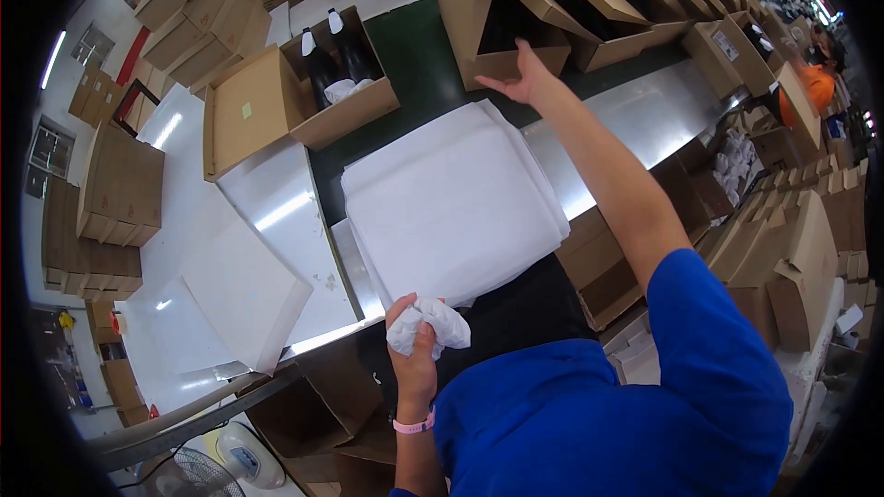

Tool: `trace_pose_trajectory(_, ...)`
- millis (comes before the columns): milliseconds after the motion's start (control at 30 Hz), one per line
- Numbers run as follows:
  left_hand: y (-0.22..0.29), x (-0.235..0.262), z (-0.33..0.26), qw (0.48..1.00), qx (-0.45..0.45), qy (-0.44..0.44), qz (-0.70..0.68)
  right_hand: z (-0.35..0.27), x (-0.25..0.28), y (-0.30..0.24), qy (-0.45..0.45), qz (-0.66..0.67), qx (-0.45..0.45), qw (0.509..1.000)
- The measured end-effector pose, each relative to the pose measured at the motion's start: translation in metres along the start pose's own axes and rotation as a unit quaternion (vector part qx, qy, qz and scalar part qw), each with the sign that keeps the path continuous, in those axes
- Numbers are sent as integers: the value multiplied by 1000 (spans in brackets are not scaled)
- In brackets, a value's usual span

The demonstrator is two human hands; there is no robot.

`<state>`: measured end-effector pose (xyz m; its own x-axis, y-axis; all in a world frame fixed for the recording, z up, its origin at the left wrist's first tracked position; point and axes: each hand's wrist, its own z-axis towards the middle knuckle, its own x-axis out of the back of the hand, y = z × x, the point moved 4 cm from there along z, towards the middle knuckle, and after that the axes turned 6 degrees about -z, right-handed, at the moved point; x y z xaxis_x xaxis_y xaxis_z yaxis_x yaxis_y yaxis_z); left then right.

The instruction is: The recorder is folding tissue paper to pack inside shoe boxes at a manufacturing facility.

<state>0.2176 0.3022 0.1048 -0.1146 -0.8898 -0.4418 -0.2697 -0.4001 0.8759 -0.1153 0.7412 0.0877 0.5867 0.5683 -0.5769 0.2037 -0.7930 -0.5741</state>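
Note:
My left hand (pixel 414 370) is closed round a crumpled wad of white tissue paper (pixel 446 325), held close to my body. Stretched far forward, my right hand (pixel 529 81) has its thumb and fingers spread with nothing in them. It is at the near side of an open cardboard box (pixel 467 5) with a raised lid and a dark inside; whether it touches the box, I cannot tell. Between my arms lies a thick stack of white paper sheets (pixel 451 202). To its upper left, a pair of black boots (pixel 352 48) stands in another open box (pixel 354 117) beside more white paper.
A green conveyor belt (pixel 419 51) runs ahead, with a metal edge (pixel 635 120) on its right. Open boxes line the far right. Stacked cartons (pixel 120 184) stand left, past a white tabletop (pixel 184 313). A fan (pixel 249 454) sits lower left. Someone in orange (pixel 815 87) is farther right.

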Motion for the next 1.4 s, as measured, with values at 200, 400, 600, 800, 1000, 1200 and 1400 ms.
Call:
trace_pose_trajectory(200,1,9,-11,999,6,32,22,55,-12,1,81,-62,-22,995)
trace_pose_trajectory(400,3,-1,-7,1000,17,15,21,64,7,-33,106,-26,-54,993)
trace_pose_trajectory(600,-3,6,-12,1000,-8,9,14,-6,21,-48,91,32,-138,986)
trace_pose_trajectory(800,-6,9,-18,998,-45,-22,32,-154,55,-21,-97,-196,4,976)
trace_pose_trajectory(1000,-6,-12,-23,999,-25,-38,11,-285,157,-4,-47,-192,-51,979)
trace_pose_trajectory(1200,-18,-26,-25,998,14,-61,5,-363,257,0,46,-199,-34,978)
trace_pose_trajectory(1400,-22,-59,-15,994,35,-104,25,-358,357,-39,110,-181,-3,977)
